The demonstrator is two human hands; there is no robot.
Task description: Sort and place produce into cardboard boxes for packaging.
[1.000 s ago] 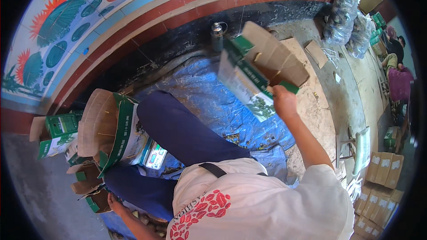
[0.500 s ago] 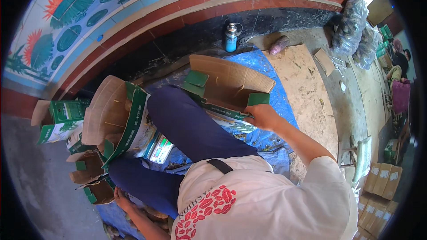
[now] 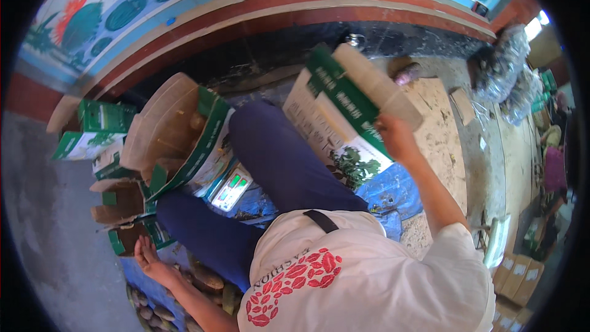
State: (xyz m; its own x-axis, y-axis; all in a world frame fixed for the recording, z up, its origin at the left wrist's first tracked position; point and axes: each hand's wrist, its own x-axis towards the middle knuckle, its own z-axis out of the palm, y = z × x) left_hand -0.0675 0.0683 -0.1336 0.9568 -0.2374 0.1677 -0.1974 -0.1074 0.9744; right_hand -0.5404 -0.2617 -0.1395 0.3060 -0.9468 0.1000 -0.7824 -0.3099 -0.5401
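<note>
My right hand [image 3: 396, 138] grips the upper edge of a green and white cardboard box [image 3: 329, 117], which is tilted up so its printed side faces me beside my right knee. My left hand [image 3: 152, 261] holds nothing, its fingers apart, in front of a small open green box [image 3: 129, 238]. Brown tubers [image 3: 206, 278] lie below that hand, partly hidden by my leg and arm. Between my knees a weighing scale [image 3: 230, 190] has lit green displays. A larger open carton [image 3: 175, 135] leans left of it, with something round and brown inside.
Another green carton [image 3: 101, 120] stands at the far left. Blue sheeting [image 3: 393, 193] covers the floor around me, and a cardboard sheet [image 3: 439, 141] lies to the right. Stuffed plastic bags [image 3: 504, 80] sit near the wall. Brown boxes [image 3: 519, 276] are stacked at the lower right.
The box in my right hand has risen and tipped from lying open-side up to showing its printed side. My left hand has lifted away from the small boxes, fingers spreading.
</note>
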